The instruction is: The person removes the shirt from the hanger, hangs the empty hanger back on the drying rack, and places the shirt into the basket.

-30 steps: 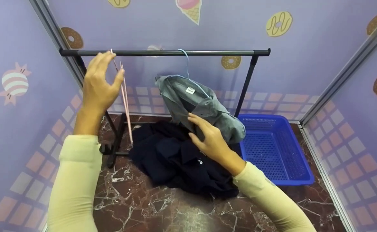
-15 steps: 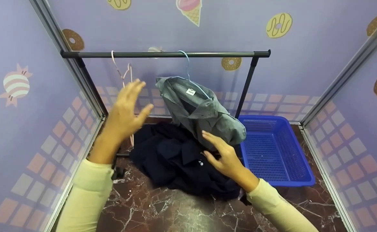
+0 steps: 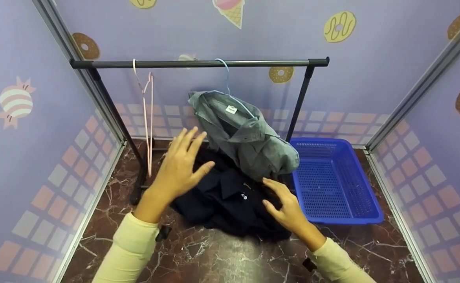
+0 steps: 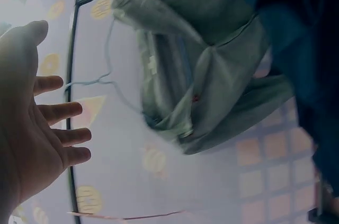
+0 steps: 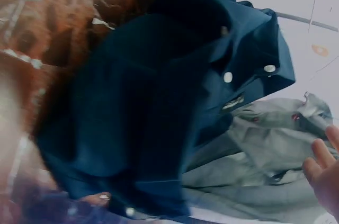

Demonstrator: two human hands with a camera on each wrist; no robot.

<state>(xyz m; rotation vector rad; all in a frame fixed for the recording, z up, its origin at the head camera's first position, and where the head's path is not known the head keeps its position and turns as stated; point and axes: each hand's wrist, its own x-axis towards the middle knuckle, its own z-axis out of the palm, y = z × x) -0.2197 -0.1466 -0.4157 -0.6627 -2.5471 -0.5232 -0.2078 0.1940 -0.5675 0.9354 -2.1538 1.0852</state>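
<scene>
In the head view my left hand hovers above the left part of a dark navy shirt heaped on the floor, fingers extended and holding nothing. Over the shirt's right side is my right hand, its fingers relaxed around no object. A grey-green shirt hangs on a light blue hanger from the rack's bar. Further left a pink hanger hangs bare. White buttons on the navy shirt show in the right wrist view. The left wrist view shows my left hand with spread fingers.
A black garment rack stands against the patterned purple wall. At the right, a blue plastic basket sits on the dark marbled floor. Side walls enclose both sides.
My left hand has left the pink hanger at the bar and come down and right over the navy shirt. My right hand has moved slightly down and right, away from the grey-green shirt.
</scene>
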